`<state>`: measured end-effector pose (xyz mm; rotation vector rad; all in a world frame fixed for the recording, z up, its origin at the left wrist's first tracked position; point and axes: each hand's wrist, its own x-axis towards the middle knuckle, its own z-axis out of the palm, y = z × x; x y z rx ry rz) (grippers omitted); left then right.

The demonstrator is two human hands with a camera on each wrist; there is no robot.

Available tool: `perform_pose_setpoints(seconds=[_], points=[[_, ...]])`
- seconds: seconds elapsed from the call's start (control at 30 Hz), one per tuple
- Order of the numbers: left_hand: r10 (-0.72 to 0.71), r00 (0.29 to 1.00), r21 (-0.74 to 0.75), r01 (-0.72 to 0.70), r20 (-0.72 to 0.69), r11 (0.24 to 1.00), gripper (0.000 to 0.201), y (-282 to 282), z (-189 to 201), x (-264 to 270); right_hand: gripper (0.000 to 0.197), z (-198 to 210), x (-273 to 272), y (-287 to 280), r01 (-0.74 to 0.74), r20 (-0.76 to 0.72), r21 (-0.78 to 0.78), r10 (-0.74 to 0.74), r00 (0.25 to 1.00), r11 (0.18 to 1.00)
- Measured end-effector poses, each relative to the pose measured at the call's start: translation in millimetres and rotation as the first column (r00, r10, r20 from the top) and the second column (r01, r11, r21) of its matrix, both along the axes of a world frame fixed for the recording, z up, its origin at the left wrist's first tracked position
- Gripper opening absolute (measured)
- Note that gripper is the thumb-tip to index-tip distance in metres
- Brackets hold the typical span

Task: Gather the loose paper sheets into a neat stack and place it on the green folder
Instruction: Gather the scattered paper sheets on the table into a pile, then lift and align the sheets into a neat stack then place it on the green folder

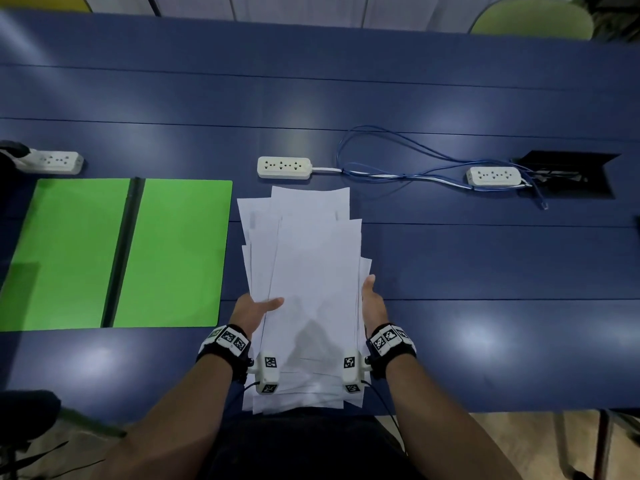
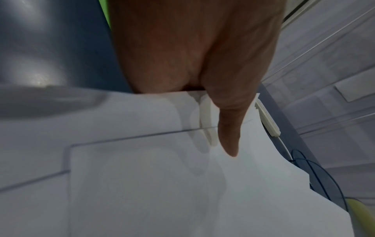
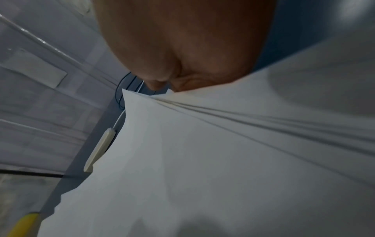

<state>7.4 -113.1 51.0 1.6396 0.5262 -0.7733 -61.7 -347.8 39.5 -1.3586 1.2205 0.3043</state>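
Observation:
An uneven pile of several white paper sheets is held between my two hands at the table's near middle, its edges fanned out. My left hand grips the pile's left edge, thumb on top and fingers underneath; the left wrist view shows the thumb pressed on the paper. My right hand grips the right edge, and in the right wrist view it clasps the sheets. The green folder lies open and flat to the left, a dark spine down its middle.
Three white power strips sit across the blue table: one at far left, one just beyond the paper, one at right. Blue cables loop between them. A dark cable hatch sits at right.

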Motion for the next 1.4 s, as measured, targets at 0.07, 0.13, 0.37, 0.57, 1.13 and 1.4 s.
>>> perform_pose_setpoints(seconds=[0.07,0.13,0.37,0.57,1.13,1.4], points=[[0.022,1.0,-0.004,-0.022,0.007,1.0,0.039,5,-16,2,0.048,2,1,1,-0.035,0.047,0.025,0.034,0.998,0.999],[0.004,1.0,0.017,-0.004,-0.016,1.0,0.044,6,-17,4,0.055,-4,-2,1,-0.1,0.064,-0.07,0.105,0.992,0.993],[0.026,0.988,0.062,-0.017,-0.153,0.998,0.051,6,-28,11,0.058,-3,10,9,-0.208,-0.168,-0.288,0.165,0.972,0.935],[-0.017,0.989,0.057,0.025,-0.145,0.998,0.084,2,-31,12,0.066,-7,12,3,-0.116,-0.175,-0.086,0.1,0.98,0.989],[0.024,0.97,-0.112,0.003,0.243,0.994,0.028,-9,40,27,0.031,57,5,-20,-0.028,0.381,-0.047,0.044,0.924,0.998],[0.166,0.797,-0.3,0.02,0.581,0.954,0.049,-23,105,48,0.03,128,18,-24,0.122,0.703,-0.109,-0.011,0.711,0.987]])
